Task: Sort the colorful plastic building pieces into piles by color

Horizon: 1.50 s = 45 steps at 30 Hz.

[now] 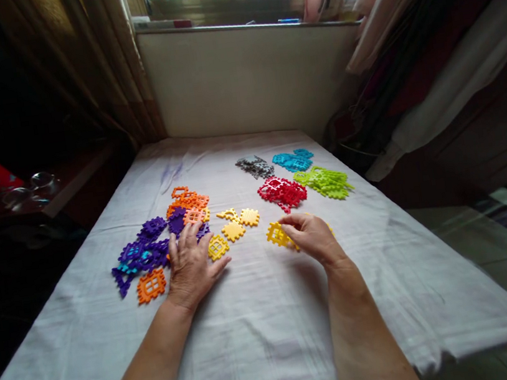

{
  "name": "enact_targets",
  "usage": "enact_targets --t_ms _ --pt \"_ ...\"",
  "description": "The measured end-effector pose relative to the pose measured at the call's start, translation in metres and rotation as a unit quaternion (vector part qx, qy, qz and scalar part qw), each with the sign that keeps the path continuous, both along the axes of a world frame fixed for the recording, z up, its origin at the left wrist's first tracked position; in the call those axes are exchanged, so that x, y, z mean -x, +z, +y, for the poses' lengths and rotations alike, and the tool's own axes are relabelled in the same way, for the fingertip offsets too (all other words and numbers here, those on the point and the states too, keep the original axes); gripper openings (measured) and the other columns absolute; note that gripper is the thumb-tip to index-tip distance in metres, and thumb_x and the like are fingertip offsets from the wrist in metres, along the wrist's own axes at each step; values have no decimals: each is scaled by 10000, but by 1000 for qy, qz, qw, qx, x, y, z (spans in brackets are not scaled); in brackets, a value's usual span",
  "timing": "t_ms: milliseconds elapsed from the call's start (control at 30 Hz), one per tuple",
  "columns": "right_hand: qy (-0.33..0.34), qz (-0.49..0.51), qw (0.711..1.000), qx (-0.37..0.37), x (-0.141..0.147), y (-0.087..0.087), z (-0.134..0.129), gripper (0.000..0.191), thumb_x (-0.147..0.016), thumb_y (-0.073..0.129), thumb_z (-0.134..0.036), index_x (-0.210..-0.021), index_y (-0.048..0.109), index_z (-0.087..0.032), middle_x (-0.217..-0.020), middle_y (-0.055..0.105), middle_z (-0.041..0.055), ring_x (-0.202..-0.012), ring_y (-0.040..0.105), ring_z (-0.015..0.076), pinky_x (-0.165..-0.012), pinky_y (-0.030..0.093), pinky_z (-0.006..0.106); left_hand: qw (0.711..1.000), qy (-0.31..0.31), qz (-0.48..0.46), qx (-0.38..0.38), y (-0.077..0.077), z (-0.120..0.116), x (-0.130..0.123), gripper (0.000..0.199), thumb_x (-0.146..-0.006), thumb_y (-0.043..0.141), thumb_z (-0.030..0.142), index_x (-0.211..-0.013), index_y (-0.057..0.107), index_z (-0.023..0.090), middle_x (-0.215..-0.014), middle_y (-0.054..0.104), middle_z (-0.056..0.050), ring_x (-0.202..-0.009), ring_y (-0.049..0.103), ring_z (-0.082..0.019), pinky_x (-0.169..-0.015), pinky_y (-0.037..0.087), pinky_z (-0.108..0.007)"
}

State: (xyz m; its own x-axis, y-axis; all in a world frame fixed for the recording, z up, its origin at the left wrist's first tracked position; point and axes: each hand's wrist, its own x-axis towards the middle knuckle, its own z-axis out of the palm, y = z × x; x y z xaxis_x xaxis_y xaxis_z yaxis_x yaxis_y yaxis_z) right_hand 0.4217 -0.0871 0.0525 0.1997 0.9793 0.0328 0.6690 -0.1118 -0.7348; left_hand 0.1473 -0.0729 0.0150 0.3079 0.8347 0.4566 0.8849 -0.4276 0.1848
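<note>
My right hand (314, 236) pinches a yellow toothed plastic building piece (275, 235) with a window grid, low over the cloth. More yellow shows behind the fingers, mostly hidden. My left hand (193, 268) lies with fingers spread over the near edge of the purple pieces (151, 229). By its thumb is a yellow window piece (217, 247). Several paler yellow pieces (233, 230) lie between the hands. An orange window piece (151, 286) rests left of my left wrist, and an orange pile (186, 199) sits beyond the fingertips.
Red pieces (282, 192), green pieces (325, 182), blue pieces (294, 160) and grey pieces (256, 166) form piles at the back right. A white cloth (263, 327) covers the table. Glasses (31, 191) stand on a side surface at left; clothes hang at right.
</note>
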Motion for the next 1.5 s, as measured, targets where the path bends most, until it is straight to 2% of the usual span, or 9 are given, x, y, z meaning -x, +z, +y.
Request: enact_targets --t_ms 167,400,633,733,867,1033,1267,1400,1500 --pt "-34 -83 996 25 -9 1 -1 244 -806 576 -258 -936 783 -264 -932 780 18 -812 697 179 -722 502 267 998 38 16 40 0 -2 2 425 -773 687 488 -1101 675 218 -1524 423 -169 -1434 324 -401 -1165 147 -678" --pt "-71 -108 990 52 -15 1 -2 245 -810 607 -298 -983 778 -269 -958 774 19 -829 695 178 -764 493 272 998 38 7 47 -4 -1 1 386 -788 675 444 -1087 671 201 -1499 459 -171 -1432 337 -393 -1167 157 -669" --pt "-100 -119 986 -60 -8 2 1 252 -848 545 -318 -933 770 -244 -1022 761 42 -897 681 186 -830 497 281 996 24 -3 80 -7 1 4 403 -752 719 455 -1066 652 212 -1483 484 -161 -1434 335 -389 -1148 172 -688" --pt "-58 -106 990 -80 9 2 2 254 -867 529 -314 -915 765 -233 -956 767 46 -849 685 184 -806 503 281 997 -4 -14 74 -7 0 3 416 -752 727 440 -1092 626 223 -1479 494 -150 -1428 351 -384 -1153 141 -698" --pt "55 -84 994 -49 38 -2 0 217 -875 571 -324 -966 758 -261 -901 778 26 -757 690 166 -747 511 271 996 -67 -31 39 -7 -3 -3 461 -784 710 437 -1173 573 232 -1430 551 -140 -1412 395 -346 -1177 122 -662" --pt "128 -26 991 -20 62 -5 -4 242 -870 629 -335 -1077 727 -258 -918 782 28 -730 704 157 -736 528 273 991 -120 -52 5 -11 -7 -12 514 -817 682 472 -1245 527 232 -1397 586 -134 -1411 408 -318 -1194 131 -616" --pt "187 85 979 5 59 0 -7 317 -871 619 -307 -1162 689 -203 -941 762 39 -742 674 127 -718 521 248 985 -122 -87 88 -10 -7 -14 417 -889 567 528 -1191 596 241 -1185 707 -77 -1159 627 -249 -1185 232 -555" --pt "245 127 961 -1 52 -3 -6 322 -821 670 -297 -1127 714 -210 -961 749 24 -773 658 121 -691 507 228 980 -121 -98 122 -3 -7 -13 355 -964 431 470 -1136 670 270 -1151 732 -46 -1144 634 -231 -1180 232 -564" --pt "204 92 974 -36 49 -7 -3 185 -827 649 -269 -964 757 -206 -844 737 16 -704 625 118 -676 490 236 979 -131 -89 128 -2 -6 -12 396 -990 356 428 -1050 715 274 -1086 756 -33 -1158 628 -234 -1167 254 -570"
